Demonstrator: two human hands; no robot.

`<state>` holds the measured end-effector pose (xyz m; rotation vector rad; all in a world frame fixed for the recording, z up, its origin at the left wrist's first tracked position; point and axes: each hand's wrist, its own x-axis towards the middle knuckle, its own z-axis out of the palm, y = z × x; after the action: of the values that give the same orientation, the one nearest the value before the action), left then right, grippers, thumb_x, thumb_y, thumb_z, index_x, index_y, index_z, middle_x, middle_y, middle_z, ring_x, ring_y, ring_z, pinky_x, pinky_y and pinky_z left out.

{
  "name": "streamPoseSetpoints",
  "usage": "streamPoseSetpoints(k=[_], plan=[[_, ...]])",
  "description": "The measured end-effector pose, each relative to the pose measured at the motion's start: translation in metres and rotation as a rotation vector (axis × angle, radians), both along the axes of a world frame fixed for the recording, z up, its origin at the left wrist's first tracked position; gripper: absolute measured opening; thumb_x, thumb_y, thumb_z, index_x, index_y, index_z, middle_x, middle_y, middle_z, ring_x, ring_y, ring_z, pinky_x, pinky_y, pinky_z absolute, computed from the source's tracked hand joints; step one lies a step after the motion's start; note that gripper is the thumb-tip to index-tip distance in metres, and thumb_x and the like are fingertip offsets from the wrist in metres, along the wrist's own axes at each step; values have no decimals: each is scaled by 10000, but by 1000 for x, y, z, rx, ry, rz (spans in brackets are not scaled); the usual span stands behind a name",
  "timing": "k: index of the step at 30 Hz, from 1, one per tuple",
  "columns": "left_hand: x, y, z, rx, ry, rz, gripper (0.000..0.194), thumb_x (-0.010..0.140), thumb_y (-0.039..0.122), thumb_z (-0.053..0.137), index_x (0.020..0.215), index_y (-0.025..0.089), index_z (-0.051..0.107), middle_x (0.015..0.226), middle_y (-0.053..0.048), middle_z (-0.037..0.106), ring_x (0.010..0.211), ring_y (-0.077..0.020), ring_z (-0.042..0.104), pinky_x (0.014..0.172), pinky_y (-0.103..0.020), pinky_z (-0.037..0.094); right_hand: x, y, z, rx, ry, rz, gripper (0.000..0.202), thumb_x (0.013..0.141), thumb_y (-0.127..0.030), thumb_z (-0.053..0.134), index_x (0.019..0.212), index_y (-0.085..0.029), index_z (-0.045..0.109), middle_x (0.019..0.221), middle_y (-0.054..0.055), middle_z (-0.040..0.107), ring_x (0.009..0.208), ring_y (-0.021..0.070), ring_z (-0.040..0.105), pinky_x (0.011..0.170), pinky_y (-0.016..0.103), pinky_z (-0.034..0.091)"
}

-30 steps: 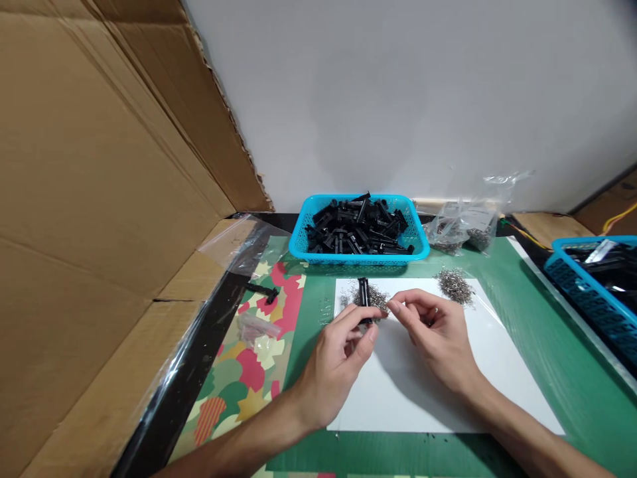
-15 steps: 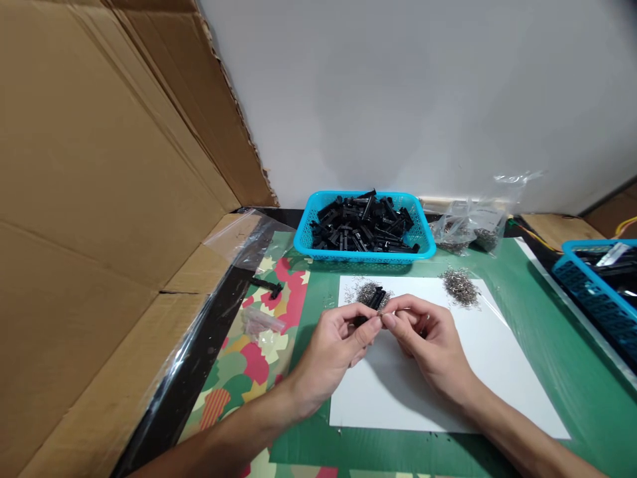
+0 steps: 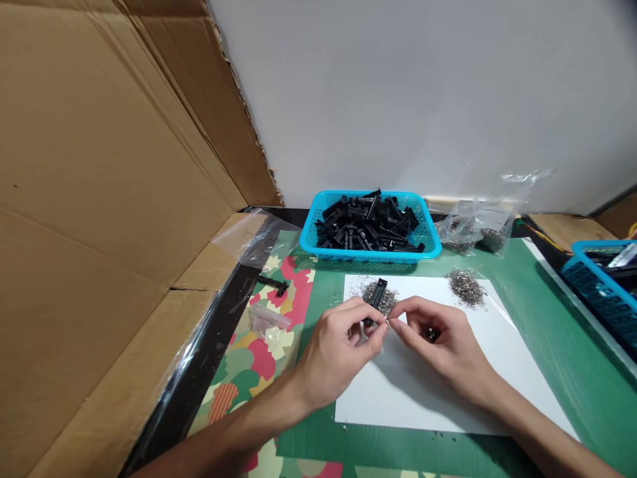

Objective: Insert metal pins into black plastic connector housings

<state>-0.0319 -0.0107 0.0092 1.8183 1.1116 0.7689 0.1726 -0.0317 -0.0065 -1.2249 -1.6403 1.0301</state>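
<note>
My left hand (image 3: 343,352) is closed, with a long black plastic part (image 3: 379,291) sticking up out of its fingers. Its thumb and forefinger meet the fingertips of my right hand (image 3: 442,338) above a white sheet (image 3: 413,392). My right hand is in a pinch; a tiny shiny metal piece (image 3: 387,321) shows where the fingertips come together, its shape too small to make out. Something dark and shiny shows under the curled fingers of the right hand. Just behind the left hand lies a pile of small metal pieces (image 3: 389,303); a second metal heap (image 3: 466,287) sits at the sheet's far right.
A blue basket (image 3: 371,255) full of black plastic parts stands at the back, beside clear bags (image 3: 460,236) of metal pieces. Another blue basket (image 3: 600,285) is at right. Left are a loose black part (image 3: 273,284), a small clear bag (image 3: 269,322) and a cardboard wall (image 3: 99,199).
The view has shifted slightly, moving the scene to the right. The black part in my left hand has turned to show more of its length. Both hands' fingertips stay together.
</note>
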Motion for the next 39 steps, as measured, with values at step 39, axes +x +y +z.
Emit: streamPoseSetpoints(k=[39], plan=[[-7,-2,-23,-134,-97,-86,534,1083,510,524,1573,297,530,1510,-68,629,1323,-278,624,1184,-426,460,6,-1,-13,790,-375,22,220,935,29,575,917,-159,690,586,-79,440,491,91,333,472,270,265]])
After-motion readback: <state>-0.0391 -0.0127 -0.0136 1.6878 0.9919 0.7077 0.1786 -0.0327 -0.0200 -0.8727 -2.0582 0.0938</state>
